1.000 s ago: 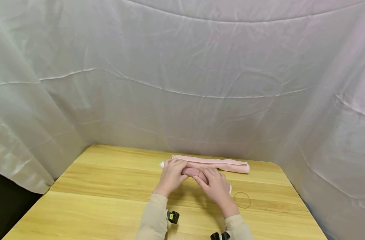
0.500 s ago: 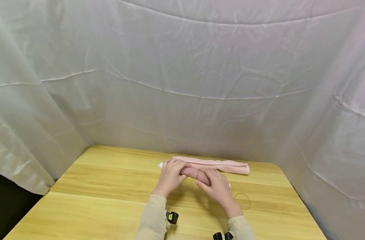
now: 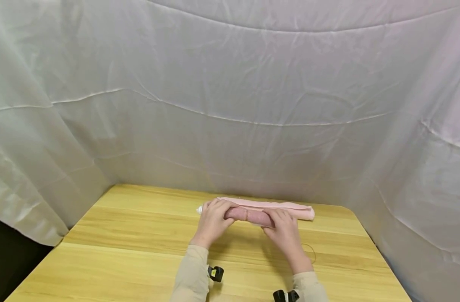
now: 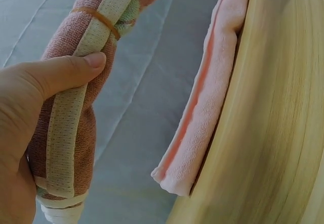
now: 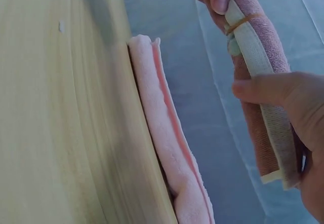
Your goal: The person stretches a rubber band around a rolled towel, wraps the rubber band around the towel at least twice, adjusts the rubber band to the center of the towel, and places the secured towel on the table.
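Note:
Between both hands is a rolled dusty-pink towel with a pale woven border strip along its length. A tan rubber band circles it near the middle. My left hand grips the left part, thumb lying across the pale strip; a white end pokes out beyond that hand. On the right part, my right hand holds the roll with its thumb over the strip and the fingers hidden behind. The towel is held up above the table, its layered end showing in the right wrist view.
A light pink rolled towel lies along the back of the wooden table, behind the hands. One loose rubber band rests on the wood by the right wrist. Grey-white curtains enclose the back and sides.
My right hand has slid rightward along the rolled towel, uncovering more of it and the rubber band. The roll now lies more level; my left hand has shifted slightly left.

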`<state>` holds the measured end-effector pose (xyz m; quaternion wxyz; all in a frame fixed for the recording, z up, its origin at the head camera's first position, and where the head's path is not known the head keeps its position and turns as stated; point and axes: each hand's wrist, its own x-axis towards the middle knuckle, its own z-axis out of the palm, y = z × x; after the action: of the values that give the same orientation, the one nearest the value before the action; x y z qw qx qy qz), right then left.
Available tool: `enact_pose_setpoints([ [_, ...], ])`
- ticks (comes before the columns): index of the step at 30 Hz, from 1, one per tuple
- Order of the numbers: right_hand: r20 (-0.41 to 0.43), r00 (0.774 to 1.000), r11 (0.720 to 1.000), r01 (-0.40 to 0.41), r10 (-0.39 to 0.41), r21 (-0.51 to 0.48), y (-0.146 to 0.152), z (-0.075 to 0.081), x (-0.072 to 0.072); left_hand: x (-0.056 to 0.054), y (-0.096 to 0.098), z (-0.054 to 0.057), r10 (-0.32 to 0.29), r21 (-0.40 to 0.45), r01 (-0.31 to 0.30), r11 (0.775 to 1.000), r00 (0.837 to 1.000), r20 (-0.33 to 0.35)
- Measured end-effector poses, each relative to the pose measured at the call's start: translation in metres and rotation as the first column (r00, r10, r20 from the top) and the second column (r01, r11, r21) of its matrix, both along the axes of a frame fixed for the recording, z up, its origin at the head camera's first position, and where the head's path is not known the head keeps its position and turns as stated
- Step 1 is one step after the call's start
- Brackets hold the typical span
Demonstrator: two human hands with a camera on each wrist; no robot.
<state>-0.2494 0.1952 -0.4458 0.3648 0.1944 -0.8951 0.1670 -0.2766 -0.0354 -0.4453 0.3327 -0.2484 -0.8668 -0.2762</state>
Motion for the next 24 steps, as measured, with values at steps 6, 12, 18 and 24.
enact_pose_setpoints([
  [6,-0.052,0.998,0.999,0.027,-0.028,-0.023,0.003,0.003,0.002,0.000,0.002,-0.001,0.007,0.000,-0.007,1.000,0.998,0.055],
  [12,0.005,0.999,0.999,0.047,-0.047,-0.024,0.004,0.005,0.003,-0.004,-0.003,-0.006,0.030,-0.004,-0.030,1.000,0.997,0.066],
  [18,0.010,0.998,0.998,0.055,-0.055,-0.039,0.008,0.002,0.002,-0.007,-0.015,-0.012,0.078,0.009,-0.078,0.997,0.997,0.023],
  [24,-0.009,0.999,0.997,0.032,-0.033,-0.070,0.010,0.001,0.003,-0.006,-0.021,-0.010,0.074,0.023,-0.073,0.997,0.996,-0.052],
])
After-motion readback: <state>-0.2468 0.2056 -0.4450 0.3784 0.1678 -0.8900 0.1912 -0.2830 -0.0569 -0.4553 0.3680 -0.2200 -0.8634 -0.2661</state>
